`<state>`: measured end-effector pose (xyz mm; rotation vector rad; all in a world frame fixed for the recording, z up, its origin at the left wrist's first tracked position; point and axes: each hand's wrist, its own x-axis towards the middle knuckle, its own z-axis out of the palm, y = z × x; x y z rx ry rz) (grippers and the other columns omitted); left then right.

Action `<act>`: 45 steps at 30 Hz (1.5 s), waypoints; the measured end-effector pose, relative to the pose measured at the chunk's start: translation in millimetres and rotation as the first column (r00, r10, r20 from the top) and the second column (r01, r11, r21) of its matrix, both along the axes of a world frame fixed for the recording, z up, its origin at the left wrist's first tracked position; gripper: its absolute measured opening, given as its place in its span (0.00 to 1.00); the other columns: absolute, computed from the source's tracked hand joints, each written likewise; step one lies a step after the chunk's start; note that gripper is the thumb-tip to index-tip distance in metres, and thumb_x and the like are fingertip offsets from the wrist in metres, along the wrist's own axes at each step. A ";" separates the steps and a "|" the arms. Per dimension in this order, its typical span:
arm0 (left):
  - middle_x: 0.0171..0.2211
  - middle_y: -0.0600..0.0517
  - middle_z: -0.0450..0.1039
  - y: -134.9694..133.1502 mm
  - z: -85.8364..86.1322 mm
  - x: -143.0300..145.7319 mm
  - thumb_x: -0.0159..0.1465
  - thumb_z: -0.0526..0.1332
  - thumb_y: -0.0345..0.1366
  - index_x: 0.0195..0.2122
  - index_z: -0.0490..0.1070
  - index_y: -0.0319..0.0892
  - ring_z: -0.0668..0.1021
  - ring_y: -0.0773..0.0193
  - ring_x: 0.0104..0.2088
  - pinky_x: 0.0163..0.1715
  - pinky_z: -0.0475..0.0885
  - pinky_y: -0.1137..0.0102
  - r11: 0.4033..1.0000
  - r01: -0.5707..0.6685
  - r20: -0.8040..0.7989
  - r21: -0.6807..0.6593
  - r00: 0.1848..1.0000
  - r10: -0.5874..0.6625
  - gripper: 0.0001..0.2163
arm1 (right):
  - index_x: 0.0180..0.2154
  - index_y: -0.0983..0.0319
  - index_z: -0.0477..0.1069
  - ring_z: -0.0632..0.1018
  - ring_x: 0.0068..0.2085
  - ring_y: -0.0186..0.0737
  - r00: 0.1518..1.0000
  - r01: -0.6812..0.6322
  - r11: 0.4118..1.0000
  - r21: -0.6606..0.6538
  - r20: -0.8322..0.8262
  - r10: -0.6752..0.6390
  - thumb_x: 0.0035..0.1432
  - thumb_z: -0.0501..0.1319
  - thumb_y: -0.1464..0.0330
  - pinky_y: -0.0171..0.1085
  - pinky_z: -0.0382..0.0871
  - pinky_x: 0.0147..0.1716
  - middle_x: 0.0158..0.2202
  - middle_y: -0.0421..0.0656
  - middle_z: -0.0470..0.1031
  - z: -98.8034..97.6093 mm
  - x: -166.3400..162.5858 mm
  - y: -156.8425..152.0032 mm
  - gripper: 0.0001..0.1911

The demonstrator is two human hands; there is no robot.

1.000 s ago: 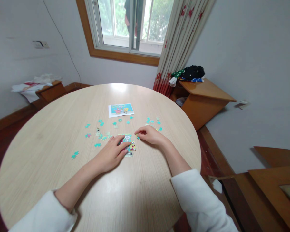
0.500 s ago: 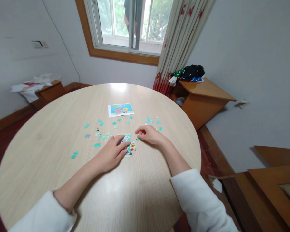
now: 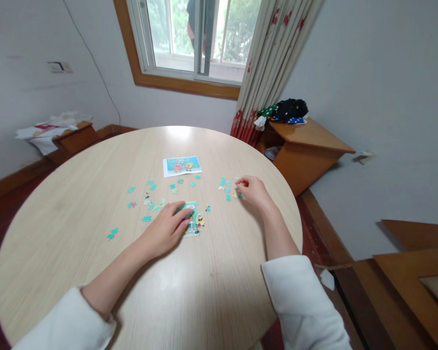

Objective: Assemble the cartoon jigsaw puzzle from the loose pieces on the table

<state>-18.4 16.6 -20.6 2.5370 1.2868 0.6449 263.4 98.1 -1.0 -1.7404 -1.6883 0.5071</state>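
Observation:
My left hand point(image 3: 170, 227) lies with fingers stretched out over the left part of a partly joined jigsaw puzzle point(image 3: 191, 226), which shows cartoon figures on teal. The fingers cover some of it. A loose puzzle piece point(image 3: 208, 208) sits just right of the joined part, apart from it. Farther right, my right hand point(image 3: 254, 191) is at the edge of a small group of teal puzzle pieces point(image 3: 223, 182). Its thumb and fingers are drawn together in a pinch; whatever is between the tips is too small to make out. A yellow piece point(image 3: 235, 196) lies below those fingertips.
A printed reference picture point(image 3: 183, 166) lies beyond the pieces on the round wooden table point(image 3: 211, 296). More loose pieces point(image 3: 156, 206) are scattered left of the puzzle. A wooden cabinet point(image 3: 310, 141) with cloths on it stands behind the table's right side, near the curtain point(image 3: 268, 63).
My right hand has moved right and slightly away from me, off the loose piece beside the puzzle to the right-hand group. My left hand has shifted slightly left, uncovering more of the puzzle.

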 end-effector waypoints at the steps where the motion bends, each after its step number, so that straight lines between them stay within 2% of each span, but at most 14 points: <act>1: 0.53 0.43 0.66 0.5 -0.9 -0.4 0.69 0.45 0.41 0.51 0.68 0.44 0.69 0.54 0.53 0.53 0.66 0.55 1.000 -0.011 0.005 0.000 1.000 0.011 0.17 | 0.30 0.66 0.75 0.69 0.26 0.32 1.000 0.014 1.000 -0.019 0.025 -0.013 0.47 0.56 0.75 0.32 0.58 0.28 0.23 0.41 0.71 -1.0 4.9 0.6 0.10; 5: 0.53 0.42 0.66 1.9 -3.1 -1.8 0.69 0.45 0.41 0.51 0.68 0.42 0.69 0.54 0.54 0.54 0.65 0.54 0.997 -0.070 0.039 -0.015 0.997 0.070 0.18 | 0.30 0.67 0.76 0.68 0.26 0.32 0.998 -0.004 0.994 -0.110 0.057 0.011 0.45 0.58 0.75 0.32 0.58 0.28 0.23 0.40 0.71 -4.1 14.9 0.8 0.09; 9: 0.54 0.42 0.66 2.0 -1.5 -2.5 0.68 0.45 0.40 0.50 0.68 0.41 0.69 0.54 0.55 0.53 0.66 0.55 0.994 -0.099 0.054 -0.037 0.993 0.101 0.17 | 0.33 0.67 0.76 0.69 0.27 0.33 0.993 -0.114 0.981 -0.159 -0.004 0.115 0.44 0.62 0.71 0.33 0.60 0.29 0.26 0.41 0.71 -2.8 17.2 -1.1 0.11; 13: 0.52 0.43 0.66 2.2 -1.0 -2.7 0.68 0.45 0.40 0.48 0.68 0.42 0.70 0.55 0.53 0.52 0.67 0.56 0.994 -0.106 0.067 -0.021 0.992 0.107 0.16 | 0.34 0.65 0.76 0.68 0.28 0.33 0.981 -0.185 0.964 -0.190 0.017 0.192 0.42 0.66 0.69 0.34 0.60 0.31 0.28 0.41 0.71 -2.5 19.4 -2.3 0.13; 20: 0.51 0.43 0.67 2.7 -1.2 -1.4 0.68 0.46 0.38 0.47 0.68 0.41 0.71 0.55 0.52 0.51 0.68 0.57 0.995 -0.099 0.072 -0.030 0.992 0.101 0.15 | 0.31 0.65 0.75 0.66 0.27 0.32 0.979 -0.190 0.955 -0.228 0.030 0.202 0.44 0.65 0.71 0.33 0.57 0.29 0.25 0.38 0.67 -5.6 20.3 0.4 0.08; 25: 0.51 0.43 0.67 2.4 1.0 -1.3 0.68 0.46 0.38 0.47 0.68 0.41 0.71 0.55 0.52 0.51 0.68 0.57 0.995 -0.096 0.074 -0.033 0.992 0.098 0.15 | 0.34 0.64 0.73 0.65 0.28 0.32 0.975 -0.188 0.952 -0.241 0.074 0.211 0.47 0.64 0.72 0.33 0.57 0.30 0.26 0.38 0.67 -6.4 19.2 -0.5 0.08; 34: 0.50 0.43 0.67 1.5 2.4 -0.7 0.68 0.46 0.38 0.46 0.68 0.41 0.72 0.56 0.51 0.51 0.68 0.58 0.993 -0.109 0.078 -0.035 0.991 0.111 0.14 | 0.31 0.62 0.69 0.66 0.28 0.32 0.963 -0.221 0.954 -0.204 0.109 0.247 0.47 0.62 0.75 0.32 0.57 0.30 0.26 0.37 0.66 -0.4 15.2 -4.5 0.06; 40: 0.50 0.44 0.67 1.9 2.2 -1.2 0.68 0.46 0.38 0.46 0.68 0.42 0.72 0.56 0.51 0.51 0.68 0.58 0.994 -0.098 0.086 -0.041 0.991 0.101 0.14 | 0.27 0.63 0.67 0.66 0.28 0.32 0.970 -0.225 0.957 -0.183 0.055 0.239 0.44 0.63 0.74 0.33 0.58 0.30 0.25 0.37 0.66 2.5 13.1 -6.0 0.06; 45: 0.49 0.43 0.68 2.7 1.5 -1.2 0.67 0.46 0.38 0.45 0.69 0.41 0.73 0.57 0.49 0.50 0.69 0.58 0.996 -0.086 0.084 -0.036 0.993 0.088 0.14 | 0.27 0.64 0.68 0.65 0.25 0.31 0.962 -0.273 0.936 -0.223 -0.074 0.263 0.45 0.62 0.71 0.33 0.58 0.27 0.22 0.36 0.65 2.2 11.1 -6.0 0.04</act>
